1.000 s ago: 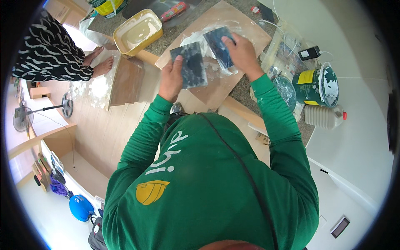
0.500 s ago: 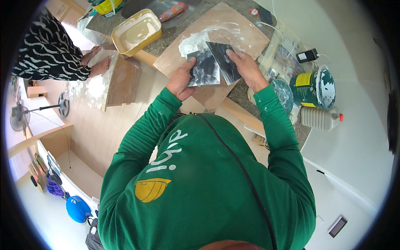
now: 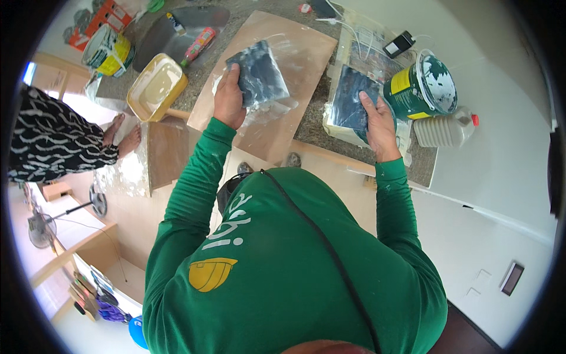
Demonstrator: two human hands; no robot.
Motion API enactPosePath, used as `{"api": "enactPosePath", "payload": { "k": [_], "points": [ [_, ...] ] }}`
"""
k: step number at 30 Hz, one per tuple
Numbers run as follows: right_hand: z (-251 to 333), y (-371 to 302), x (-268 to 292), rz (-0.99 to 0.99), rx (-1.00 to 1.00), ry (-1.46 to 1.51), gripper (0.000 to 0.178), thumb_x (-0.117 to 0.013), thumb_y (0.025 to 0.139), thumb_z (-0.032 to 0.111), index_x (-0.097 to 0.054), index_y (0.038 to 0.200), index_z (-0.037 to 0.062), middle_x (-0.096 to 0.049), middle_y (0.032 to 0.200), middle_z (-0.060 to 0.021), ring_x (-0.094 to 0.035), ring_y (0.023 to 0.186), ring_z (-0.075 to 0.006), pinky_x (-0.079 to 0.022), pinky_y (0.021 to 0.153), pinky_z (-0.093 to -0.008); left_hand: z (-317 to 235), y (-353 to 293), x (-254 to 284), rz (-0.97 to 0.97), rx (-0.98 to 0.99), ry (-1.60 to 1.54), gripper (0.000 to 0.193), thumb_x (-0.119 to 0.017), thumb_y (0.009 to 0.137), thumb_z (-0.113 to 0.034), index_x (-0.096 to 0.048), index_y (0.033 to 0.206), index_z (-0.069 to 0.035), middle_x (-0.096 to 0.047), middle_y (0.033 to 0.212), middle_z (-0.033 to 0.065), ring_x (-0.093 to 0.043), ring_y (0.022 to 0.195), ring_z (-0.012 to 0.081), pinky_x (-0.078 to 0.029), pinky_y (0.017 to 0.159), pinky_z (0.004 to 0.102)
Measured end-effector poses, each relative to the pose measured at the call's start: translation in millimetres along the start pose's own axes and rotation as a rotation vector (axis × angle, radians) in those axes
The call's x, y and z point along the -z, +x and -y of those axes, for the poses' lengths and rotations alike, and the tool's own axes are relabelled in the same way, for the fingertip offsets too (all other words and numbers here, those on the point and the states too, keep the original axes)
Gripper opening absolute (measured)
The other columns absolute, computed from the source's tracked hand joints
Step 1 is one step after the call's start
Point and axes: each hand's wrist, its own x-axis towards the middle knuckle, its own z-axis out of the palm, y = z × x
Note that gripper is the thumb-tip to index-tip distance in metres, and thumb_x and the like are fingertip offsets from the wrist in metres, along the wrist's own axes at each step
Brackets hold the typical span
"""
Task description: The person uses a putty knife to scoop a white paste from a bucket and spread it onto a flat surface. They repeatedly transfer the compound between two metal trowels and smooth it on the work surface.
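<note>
My left hand [image 3: 229,99] is closed on the edge of a dark, flat, square spreader plate [image 3: 259,75], its thumb on the top face. White paste smears that plate, which is held over a brown board [image 3: 289,35] with white paste [image 3: 265,112] on it. To the right, my right hand [image 3: 381,125] is closed on a second dark spreader plate [image 3: 349,97], thumb on top and fingers hidden beneath. This plate is over or against the pale covering beside the green bucket [image 3: 398,94]; whether it touches cannot be told.
A yellow tub [image 3: 138,97] of cream paste stands left of the board, near a sink [image 3: 147,56] holding a brush [image 3: 175,23] and a pink bottle [image 3: 199,46]. A jug [image 3: 442,131] and charger [image 3: 400,44] are at right. Another person's feet [image 3: 128,141] rest on a paint-spattered platform at left.
My hands have moved apart, separating the two plates. The left one is now over the board; the right one has moved right, beside the green bucket. The view has shifted.
</note>
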Motion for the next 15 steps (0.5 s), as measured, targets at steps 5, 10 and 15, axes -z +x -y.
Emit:
{"api": "enactPosePath", "payload": {
  "k": [5, 10, 15],
  "points": [
    [-22.7, -12.9, 1.7, -0.173, 0.111, 0.186, 0.033, -0.066, 0.102, 0.022, -0.058, 0.128, 0.0033, -0.068, 0.119, -0.0067, -0.067, 0.103, -0.0153, -0.055, 0.090, -0.0309, 21.6, 18.0, -22.9, -0.075, -0.023, -0.020, 0.035, -0.047, 0.109, -0.026, -0.054, 0.132, 0.000, -0.067, 0.119, 0.0087, -0.069, 0.102, 0.0207, -0.057, 0.088, 0.0354],
    [-25.3, -14.8, 10.5, -0.223, 0.098, 0.271, 0.032, -0.066, 0.102, 0.018, -0.057, 0.128, 0.0024, -0.066, 0.123, -0.0083, -0.065, 0.105, -0.0159, -0.053, 0.093, -0.0307, 23.0, 39.5, -45.2, 0.071, 0.061, 0.041, 0.033, -0.047, 0.109, -0.025, -0.056, 0.129, -0.001, -0.069, 0.119, 0.0079, -0.070, 0.101, 0.0219, -0.056, 0.091, 0.0375],
    [-34.0, -1.2, 10.1, -0.131, 0.128, 0.011, 0.035, -0.068, 0.100, 0.022, -0.057, 0.124, -0.0017, -0.068, 0.117, -0.0101, -0.067, 0.101, -0.0217, -0.053, 0.090, -0.0349, -0.3, 31.8, -43.0, 0.047, -0.059, -0.193, 0.031, -0.054, 0.106, -0.028, -0.063, 0.127, -0.006, -0.072, 0.122, 0.0068, -0.071, 0.107, 0.0229, -0.057, 0.094, 0.0415]
  ]
}}
